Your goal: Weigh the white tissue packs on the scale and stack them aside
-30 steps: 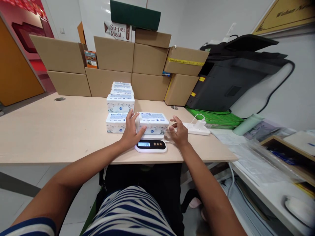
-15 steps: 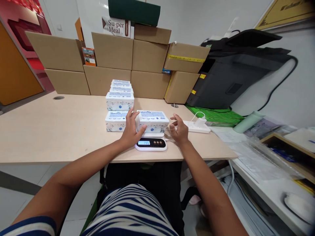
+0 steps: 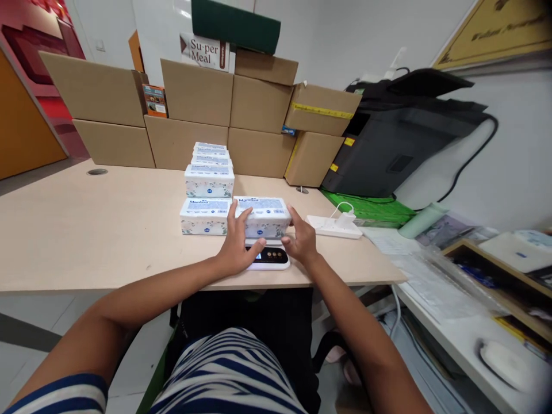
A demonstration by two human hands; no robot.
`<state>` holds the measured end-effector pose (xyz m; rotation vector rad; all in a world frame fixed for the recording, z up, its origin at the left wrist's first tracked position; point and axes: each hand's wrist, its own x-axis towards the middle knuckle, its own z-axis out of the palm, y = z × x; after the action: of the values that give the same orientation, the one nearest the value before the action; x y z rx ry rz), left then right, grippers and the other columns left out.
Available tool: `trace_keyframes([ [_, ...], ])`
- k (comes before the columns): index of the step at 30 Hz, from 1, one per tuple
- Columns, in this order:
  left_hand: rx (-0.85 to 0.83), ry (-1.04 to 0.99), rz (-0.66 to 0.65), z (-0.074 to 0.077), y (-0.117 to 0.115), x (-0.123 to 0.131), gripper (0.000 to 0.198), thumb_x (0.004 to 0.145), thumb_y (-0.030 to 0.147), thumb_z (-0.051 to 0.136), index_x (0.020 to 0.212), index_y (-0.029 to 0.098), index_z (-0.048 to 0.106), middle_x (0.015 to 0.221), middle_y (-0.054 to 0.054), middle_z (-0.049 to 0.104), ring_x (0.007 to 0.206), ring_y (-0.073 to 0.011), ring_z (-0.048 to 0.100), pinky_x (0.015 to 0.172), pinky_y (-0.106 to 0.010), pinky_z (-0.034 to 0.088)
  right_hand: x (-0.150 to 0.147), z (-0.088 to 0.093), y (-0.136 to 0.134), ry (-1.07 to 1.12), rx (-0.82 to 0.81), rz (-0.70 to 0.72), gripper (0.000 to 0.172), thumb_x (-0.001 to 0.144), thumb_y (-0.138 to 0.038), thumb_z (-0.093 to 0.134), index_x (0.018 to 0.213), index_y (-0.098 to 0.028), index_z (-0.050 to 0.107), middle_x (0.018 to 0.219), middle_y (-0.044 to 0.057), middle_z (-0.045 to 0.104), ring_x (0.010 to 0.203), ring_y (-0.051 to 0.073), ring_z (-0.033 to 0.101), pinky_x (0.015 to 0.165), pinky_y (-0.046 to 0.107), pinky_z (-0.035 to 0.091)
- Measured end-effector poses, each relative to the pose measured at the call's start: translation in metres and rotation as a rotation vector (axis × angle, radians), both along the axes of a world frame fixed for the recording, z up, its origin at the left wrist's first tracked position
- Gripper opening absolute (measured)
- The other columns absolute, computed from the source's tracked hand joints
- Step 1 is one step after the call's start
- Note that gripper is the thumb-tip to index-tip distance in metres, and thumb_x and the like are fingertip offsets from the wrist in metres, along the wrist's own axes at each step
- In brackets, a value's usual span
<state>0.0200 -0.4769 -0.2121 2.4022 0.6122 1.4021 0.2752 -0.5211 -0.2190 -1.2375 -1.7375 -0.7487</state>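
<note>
A white tissue pack (image 3: 266, 227) with a blue label and a floral side lies flat on a small digital scale (image 3: 276, 265). My left hand (image 3: 236, 244) is at the pack's left end, its fingers against the side and top edge and the thumb in front, covering part of the display. At the opposite end my right hand (image 3: 301, 237) curls its fingers along the side, with the thumb near the front corner. Between them the two hands hold the pack. Just left of it sits a matching tissue pack (image 3: 202, 225). Behind that one runs a row of more tissue packs (image 3: 210, 187).
Stacked cardboard boxes (image 3: 194, 92) line the desk's back edge. A white power strip (image 3: 336, 227) with a plug lies to the right, before a green package (image 3: 371, 210) under a dark printer (image 3: 388, 144). A side table (image 3: 448, 299) carries papers and a tray.
My right hand has moved left onto the pack's right end. My left hand has come down and now covers part of the scale's display, which read 144. The view has shifted slightly.
</note>
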Motion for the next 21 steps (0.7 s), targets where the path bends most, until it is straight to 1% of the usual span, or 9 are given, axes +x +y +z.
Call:
trace_keyframes([
  [3,0.125,-0.001,0.081,0.005,-0.016,-0.012,0.089,0.090,0.076,0.064,0.162,0.037,0.029,0.185,-0.012,0.009,0.174,-0.0496,0.007,0.134,-0.079,0.025,-0.023,0.019,-0.032,-0.083,0.204,-0.037,0.074,0.111,-0.066,0.036,0.170,-0.023,0.039,0.129,0.021,0.080,0.105,0.037,0.083,0.087,0.049,0.069],
  [6,0.299,-0.151,0.312,0.022,-0.031,-0.041,0.097,0.077,0.092,0.061,0.157,0.044,0.032,0.186,0.001,0.003,0.173,-0.0518,0.005,0.134,-0.081,0.024,-0.057,0.053,-0.050,-0.134,0.322,0.005,0.070,0.108,-0.047,0.057,0.172,-0.030,0.032,0.133,0.017,0.078,0.111,0.038,0.082,0.091,0.052,0.069],
  [9,0.619,-0.415,0.438,0.051,-0.038,-0.097,0.071,0.095,0.076,0.056,0.155,0.048,0.032,0.185,0.010,0.007,0.175,-0.0451,0.004,0.136,-0.077,0.026,-0.117,0.090,-0.028,-0.077,0.134,0.264,0.062,0.108,-0.039,0.060,0.166,-0.033,0.040,0.140,0.013,0.076,0.127,0.035,0.076,0.104,0.053,0.067],
  [11,0.681,-0.359,0.593,0.067,-0.033,-0.147,0.062,0.101,0.060,0.059,0.157,0.042,0.040,0.183,0.005,0.020,0.175,-0.0402,0.010,0.139,-0.070,0.027,-0.171,0.105,0.005,0.036,-0.137,0.474,0.049,0.107,-0.041,0.060,0.155,-0.030,0.054,0.147,0.012,0.072,0.138,0.032,0.069,0.109,0.050,0.065],
  [12,0.658,-0.306,0.677,0.071,-0.027,-0.173,0.060,0.102,0.054,0.059,0.157,0.038,0.044,0.181,0.001,0.025,0.174,-0.0385,0.017,0.140,-0.067,0.028,-0.200,0.109,0.024,0.101,-0.300,0.568,0.048,0.105,-0.042,0.063,0.151,-0.029,0.057,0.151,0.012,0.069,0.139,0.031,0.068,0.110,0.048,0.064],
  [14,0.564,-0.201,0.784,0.070,-0.010,-0.224,0.052,0.104,0.045,0.058,0.151,0.027,0.049,0.176,-0.010,0.035,0.169,-0.0357,0.032,0.137,-0.061,0.036,-0.254,0.110,0.056,0.244,-0.672,0.669,0.053,0.101,-0.041,0.069,0.151,-0.027,0.057,0.148,0.011,0.071,0.128,0.027,0.073,0.105,0.046,0.066],
  [17,0.177,0.068,0.890,0.044,0.016,-0.289,0.041,0.108,0.046,0.047,0.136,0.018,0.059,0.153,-0.019,0.061,0.150,-0.0348,0.057,0.130,-0.061,0.044,-0.306,0.107,0.078,0.242,-1.255,0.754,0.064,0.098,-0.048,0.075,0.151,-0.015,0.058,0.140,0.016,0.076,0.117,0.028,0.079,0.103,0.047,0.066],
  [19,-0.012,0.292,0.923,0.025,0.022,-0.318,0.053,0.106,0.053,0.048,0.142,0.017,0.059,0.159,-0.023,0.057,0.154,-0.0426,0.052,0.129,-0.066,0.043,-0.306,0.110,0.072,0.117,-1.352,0.829,0.065,0.096,-0.053,0.077,0.147,-0.015,0.064,0.148,0.018,0.072,0.128,0.032,0.075,0.111,0.050,0.063],
  [21,-0.076,0.488,0.916,0.015,0.020,-0.334,0.064,0.103,0.056,0.052,0.154,0.017,0.055,0.169,-0.024,0.048,0.161,-0.0470,0.042,0.132,-0.069,0.036,-0.275,0.116,0.057,0.009,-1.154,0.914,0.058,0.101,-0.057,0.071,0.148,-0.023,0.067,0.153,0.014,0.070,0.135,0.033,0.072,0.112,0.054,0.062],
])
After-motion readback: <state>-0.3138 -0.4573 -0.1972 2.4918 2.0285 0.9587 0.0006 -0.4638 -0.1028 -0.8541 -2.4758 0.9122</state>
